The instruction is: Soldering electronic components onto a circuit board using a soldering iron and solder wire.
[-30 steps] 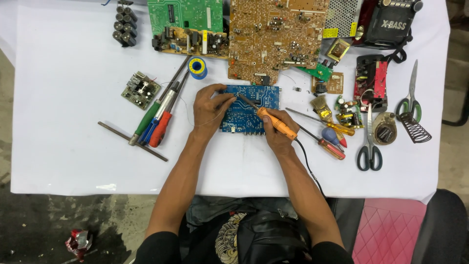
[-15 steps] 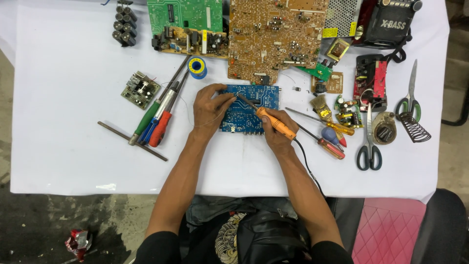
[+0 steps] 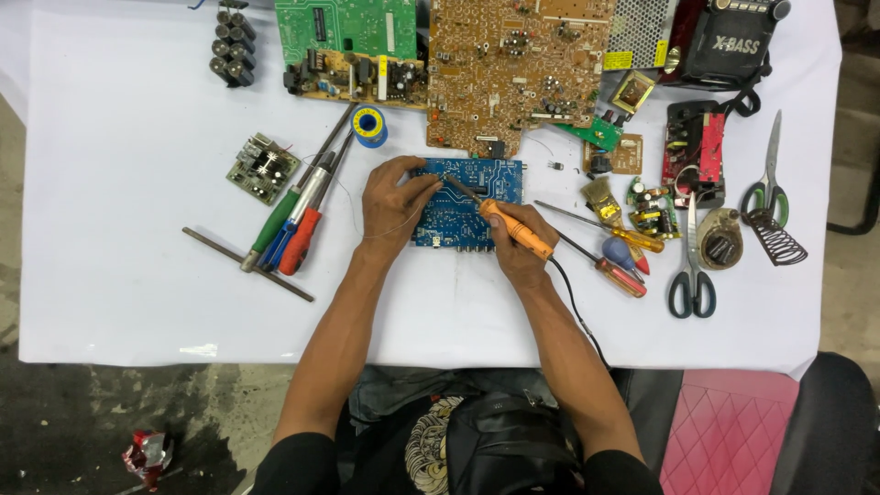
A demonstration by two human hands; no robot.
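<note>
Blue circuit board [image 3: 463, 215] under left hand [image 3: 390, 206], soldering iron [image 3: 513, 225] above.

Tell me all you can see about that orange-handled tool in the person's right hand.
It is a soldering iron with an orange, plastic-looking handle and a thin dark metal tip. The right hand grips the handle like a pen, tilted, tip pointing up-left onto the blue circuit board lying flat on the white table. A black cord runs from the handle's rear toward the table edge. The left hand rests on the board beside the tip.
</note>
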